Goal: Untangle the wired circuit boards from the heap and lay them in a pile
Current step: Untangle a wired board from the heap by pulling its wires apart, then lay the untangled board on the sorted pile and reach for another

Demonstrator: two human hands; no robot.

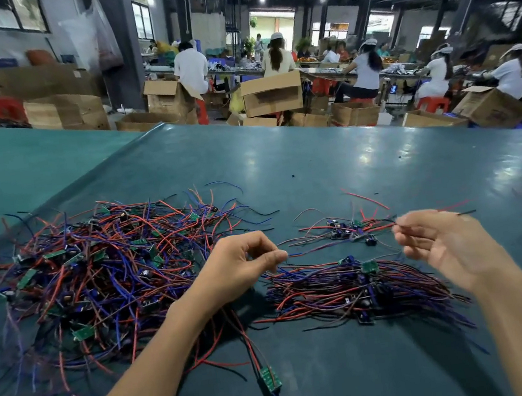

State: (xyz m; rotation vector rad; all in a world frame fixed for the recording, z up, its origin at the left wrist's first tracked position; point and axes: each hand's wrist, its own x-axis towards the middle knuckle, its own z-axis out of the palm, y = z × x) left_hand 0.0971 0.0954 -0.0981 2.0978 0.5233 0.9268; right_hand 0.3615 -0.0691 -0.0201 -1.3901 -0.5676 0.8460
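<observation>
Wires of a small bunch of boards stretch between both hands just behind the pile, probably to pull its leads straight before it is laid there. The left hand pinches wire ends between thumb and forefinger. The right hand, blurred, has curled fingers and seems to pinch the other ends. Whether the bunch touches the table cannot be told. Left of the pile lies the heap, thickly knotted. In front of the pile, a stray board trails leads that could snag.
</observation>
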